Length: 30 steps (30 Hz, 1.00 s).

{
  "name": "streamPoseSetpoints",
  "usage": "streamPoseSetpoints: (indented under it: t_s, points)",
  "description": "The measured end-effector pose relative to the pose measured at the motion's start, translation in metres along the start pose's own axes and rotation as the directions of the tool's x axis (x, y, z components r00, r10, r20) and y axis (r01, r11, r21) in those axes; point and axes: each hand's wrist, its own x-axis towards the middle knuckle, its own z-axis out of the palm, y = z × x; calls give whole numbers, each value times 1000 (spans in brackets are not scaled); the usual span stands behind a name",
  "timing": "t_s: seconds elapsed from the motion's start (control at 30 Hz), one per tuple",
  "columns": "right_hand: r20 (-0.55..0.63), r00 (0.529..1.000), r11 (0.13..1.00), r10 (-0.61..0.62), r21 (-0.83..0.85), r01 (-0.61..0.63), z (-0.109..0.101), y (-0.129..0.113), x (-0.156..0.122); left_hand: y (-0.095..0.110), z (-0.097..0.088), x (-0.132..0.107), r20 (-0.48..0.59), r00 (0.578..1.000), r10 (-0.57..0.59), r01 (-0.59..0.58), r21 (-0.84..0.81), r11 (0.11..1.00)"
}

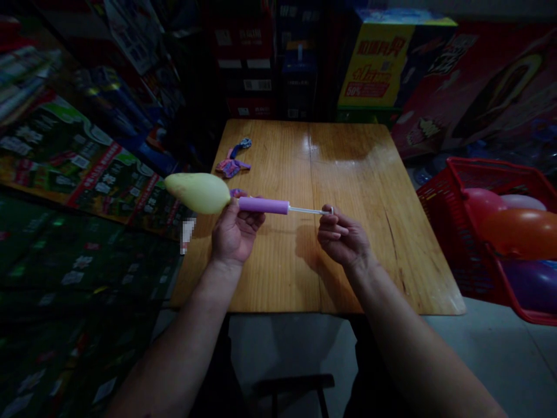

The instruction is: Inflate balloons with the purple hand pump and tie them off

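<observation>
A purple balloon pump [265, 205] lies level above the table between my hands. My left hand [235, 232] is closed round its nozzle end, where the neck of a partly filled pale yellow balloon [198, 191] is pinched by thumb and fingers. The balloon points left, its far tip tapered. My right hand [342, 235] grips the end of the pump's white handle; the thin white rod shows, drawn out of the barrel. Limp patterned balloons [231, 167] lie on the table beyond my left hand.
The wooden table [361, 174] stands below my hands. On the right, a red basket [456, 232] holds several inflated balloons [520, 232]. Stacked green cartons [73, 244] line the left side. A yellow and blue box [374, 64] stands behind the table; a stool [296, 383] is below.
</observation>
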Motion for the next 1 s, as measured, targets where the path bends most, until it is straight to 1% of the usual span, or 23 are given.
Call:
streamPoseSetpoints:
  t_s: [0.07,0.17,0.23,0.33,0.4,0.47,0.5,0.6,0.67,0.77,0.87,0.93,1.0]
  points:
    - [-15,1000,1000,-2,-7,2,-1,5,0,-2,1,-3,-1,1000,0,0,21,1000]
    - [-34,998,999,47,-17,-48,-3,21,2,-11,5,-11,27,995,-96,95,41,995]
    - [-33,997,998,64,-27,-65,-3,24,3,-15,6,-12,24,991,-131,130,26,991]
    - [-7,999,998,40,-38,-40,-2,12,4,-10,1,-4,-9,994,-113,113,0,994]
    - [10,1000,1000,-3,-22,3,-2,1,4,-5,-3,2,-44,997,-59,58,-17,998]
    - [6,999,999,-34,0,34,-4,0,5,-4,-5,4,-64,998,-12,9,-35,999]
    - [-5,999,999,-33,2,33,-4,3,5,-5,-6,3,-56,998,-16,14,-37,999]
    - [-37,999,1000,11,-24,-12,-5,21,7,-17,-3,-5,-8,995,-103,103,-16,995]
    - [-43,998,998,35,-49,-37,-4,28,7,-22,-2,-8,5,990,-139,139,6,990]
    - [-29,999,996,40,-77,-42,-3,18,5,-17,-2,-6,7,992,-127,127,25,992]
    - [7,1000,998,3,-63,-2,-3,2,2,-8,-4,-1,-14,998,-69,69,13,998]
    - [3,1000,999,-18,-37,18,-3,2,0,-7,-3,-1,-21,999,-46,46,9,999]
    - [-28,1000,1000,-8,-24,7,-3,12,1,-12,0,-5,5,996,-86,86,23,996]
